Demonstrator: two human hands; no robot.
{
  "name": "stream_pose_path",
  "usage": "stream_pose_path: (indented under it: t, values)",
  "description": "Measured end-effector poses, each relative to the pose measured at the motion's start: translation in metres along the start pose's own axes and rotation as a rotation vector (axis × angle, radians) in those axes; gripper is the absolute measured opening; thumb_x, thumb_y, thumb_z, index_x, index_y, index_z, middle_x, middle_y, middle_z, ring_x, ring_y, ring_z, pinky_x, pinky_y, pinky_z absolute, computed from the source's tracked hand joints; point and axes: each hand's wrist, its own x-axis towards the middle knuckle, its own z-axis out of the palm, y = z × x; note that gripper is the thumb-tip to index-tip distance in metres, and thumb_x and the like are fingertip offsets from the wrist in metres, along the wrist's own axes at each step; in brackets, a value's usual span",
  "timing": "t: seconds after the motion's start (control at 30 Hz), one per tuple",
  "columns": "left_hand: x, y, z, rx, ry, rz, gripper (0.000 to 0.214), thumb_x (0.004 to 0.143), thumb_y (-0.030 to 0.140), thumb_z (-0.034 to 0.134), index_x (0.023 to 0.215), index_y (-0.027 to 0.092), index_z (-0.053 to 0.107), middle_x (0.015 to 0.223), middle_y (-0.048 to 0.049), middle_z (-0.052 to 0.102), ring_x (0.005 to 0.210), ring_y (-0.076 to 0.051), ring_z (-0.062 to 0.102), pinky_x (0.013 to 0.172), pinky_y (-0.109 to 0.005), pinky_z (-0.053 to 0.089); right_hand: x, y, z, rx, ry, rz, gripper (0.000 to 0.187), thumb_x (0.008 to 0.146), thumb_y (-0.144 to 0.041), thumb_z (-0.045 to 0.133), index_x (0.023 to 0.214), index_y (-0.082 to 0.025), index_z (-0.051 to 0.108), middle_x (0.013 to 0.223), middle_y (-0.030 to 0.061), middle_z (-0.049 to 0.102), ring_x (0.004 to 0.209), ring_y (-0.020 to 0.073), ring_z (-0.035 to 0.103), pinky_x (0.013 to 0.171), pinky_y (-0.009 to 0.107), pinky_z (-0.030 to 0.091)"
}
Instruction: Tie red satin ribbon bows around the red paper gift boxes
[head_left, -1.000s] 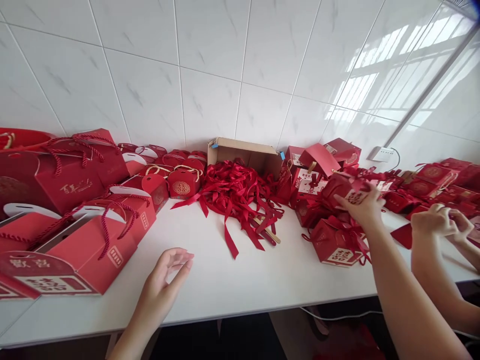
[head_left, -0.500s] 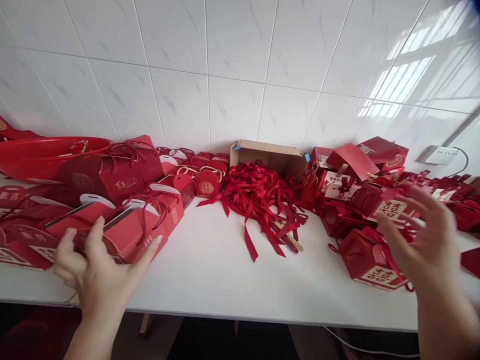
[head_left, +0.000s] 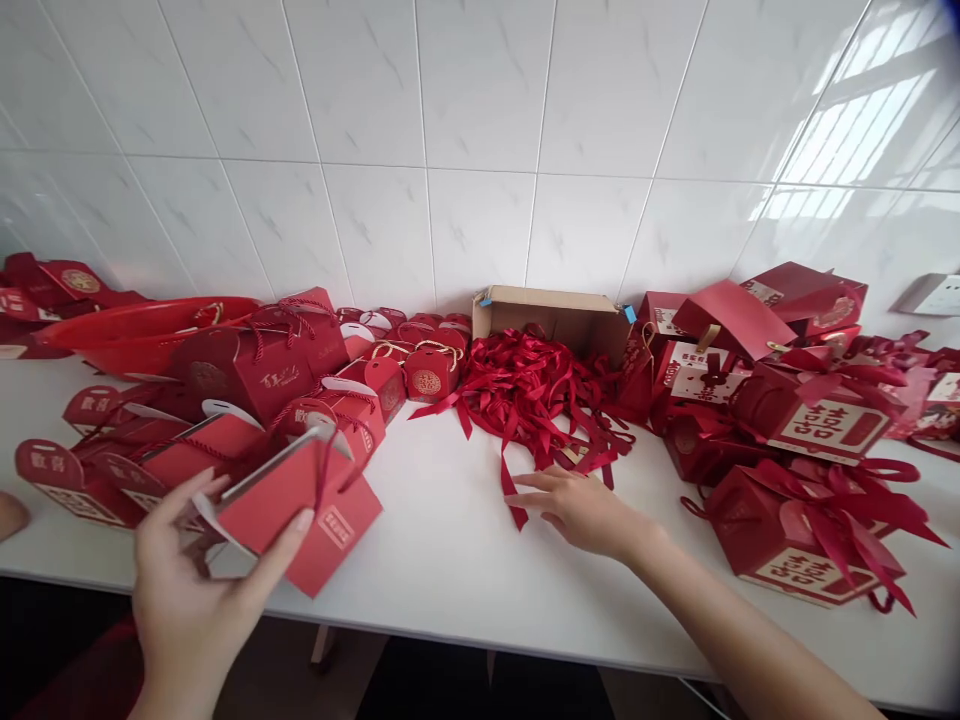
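My left hand (head_left: 199,580) grips a red paper gift box (head_left: 296,525) by its near side, thumb on the face and fingers behind. The box is tilted above the table's front edge, its cord handle hanging over the front. My right hand (head_left: 581,510) reaches in from the right, fingers stretched leftward over the loose end of a red ribbon (head_left: 511,490). The fingertips are at the ribbon; whether they touch it I cannot tell. Behind that hand lies a tangled heap of red ribbons (head_left: 525,375), spilling from an open cardboard box (head_left: 551,300).
Several more red gift boxes (head_left: 82,490) stand at the left, near a red plastic basin (head_left: 150,325). At the right are stacked boxes tied with ribbon bows (head_left: 810,540). A white power socket (head_left: 937,295) is at the tiled wall (head_left: 480,230).
My left hand has taken hold of a gift box and lifted it from the group toward me. My right hand has moved left, from the bowed boxes to the ribbon end.
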Motion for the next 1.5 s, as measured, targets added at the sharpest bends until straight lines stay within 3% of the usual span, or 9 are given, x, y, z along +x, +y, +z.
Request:
stream_pose_path:
  t: [0.17,0.33,0.43,0.53,0.67,0.83,0.93,1.07,1.5]
  values:
    - [-0.032,0.028,0.022,-0.156,-0.371,0.08,0.073,0.068,0.039,0.076,0.131,0.029,0.042,0.133,-0.0089,0.052,0.116,-0.033,0.058,0.089,-0.045,0.058,0.015,0.001,0.006,0.02,-0.079,-0.042,0.027,0.087,-0.006,0.051,0.091,-0.021,0.073,0.095,0.0068,0.069,0.084,0.0225,0.064,0.068,0.03,0.049]
    - [-0.03,0.034,0.06,-0.167,-0.608,0.117,0.075,0.072,0.039,0.075,0.135,0.031,0.036,0.142,-0.0091,0.045,0.126,-0.031,0.051,0.097,-0.043,0.053,-0.004,-0.006,-0.001,0.098,-0.109,-0.064,0.012,0.082,-0.011,0.059,0.083,-0.018,0.068,0.105,0.0093,0.064,0.095,0.0242,0.059,0.077,0.034,0.049]
    - [-0.023,0.033,0.071,-0.222,-0.79,0.147,0.077,0.078,0.038,0.07,0.142,0.035,0.028,0.151,-0.0062,0.036,0.135,-0.03,0.041,0.103,-0.041,0.048,-0.026,-0.014,-0.023,0.539,-0.093,-0.094,0.003,0.085,-0.016,0.06,0.086,-0.018,0.062,0.108,0.009,0.063,0.102,0.0213,0.059,0.087,0.035,0.048]
    - [-0.017,0.037,0.073,-0.26,-0.919,0.22,0.081,0.083,0.036,0.064,0.148,0.036,0.017,0.158,-0.0048,0.025,0.141,-0.03,0.031,0.108,-0.042,0.042,-0.045,-0.022,-0.049,1.124,0.055,-0.022,0.006,0.093,-0.022,0.055,0.088,-0.019,0.057,0.079,0.0034,0.062,0.082,0.0163,0.064,0.074,0.031,0.05]
    - [-0.01,0.058,0.078,-0.182,-0.824,0.457,0.073,0.086,0.03,0.058,0.149,0.03,0.02,0.159,-0.0073,0.021,0.144,-0.031,0.022,0.114,-0.048,0.031,-0.051,-0.036,-0.072,1.378,0.219,0.119,0.013,0.094,-0.028,0.056,0.103,-0.02,0.054,0.062,-0.005,0.048,0.049,0.0078,0.05,0.052,0.023,0.039]
    - [-0.01,0.094,0.092,0.122,-0.68,0.798,0.028,0.087,0.015,0.049,0.11,0.023,0.063,0.108,-0.0044,0.071,0.108,-0.025,0.062,0.113,-0.061,0.016,-0.025,-0.043,-0.062,1.172,0.229,0.338,0.023,0.095,-0.041,0.051,0.101,-0.02,0.045,0.064,-0.005,0.049,0.047,0.0064,0.038,0.044,0.02,0.027]
    - [-0.013,0.101,0.097,0.205,-0.768,0.831,0.026,0.087,0.009,0.043,0.091,0.021,0.066,0.088,-0.0008,0.073,0.085,-0.02,0.065,0.11,-0.06,0.018,-0.009,-0.035,-0.04,1.087,0.267,0.363,0.027,0.093,-0.046,0.052,0.096,-0.02,0.044,0.061,-0.0066,0.046,0.049,0.0067,0.037,0.046,0.02,0.027]
    - [-0.011,0.097,0.096,0.2,-0.812,0.853,0.027,0.088,0.011,0.042,0.09,0.022,0.067,0.085,-0.0012,0.073,0.085,-0.021,0.064,0.103,-0.055,0.028,0.0,-0.029,-0.021,1.097,0.276,0.358,0.028,0.092,-0.046,0.05,0.097,-0.02,0.042,0.063,-0.0062,0.049,0.048,0.0068,0.039,0.046,0.02,0.029]
    - [-0.003,0.097,0.089,0.156,-0.927,0.927,0.031,0.087,0.007,0.04,0.095,0.022,0.066,0.079,0.001,0.069,0.08,-0.017,0.063,0.102,-0.049,0.03,-0.004,-0.046,-0.033,1.234,0.318,0.277,0.021,0.095,-0.042,0.049,0.098,-0.022,0.042,0.064,-0.0059,0.051,0.048,0.0068,0.037,0.046,0.021,0.028]
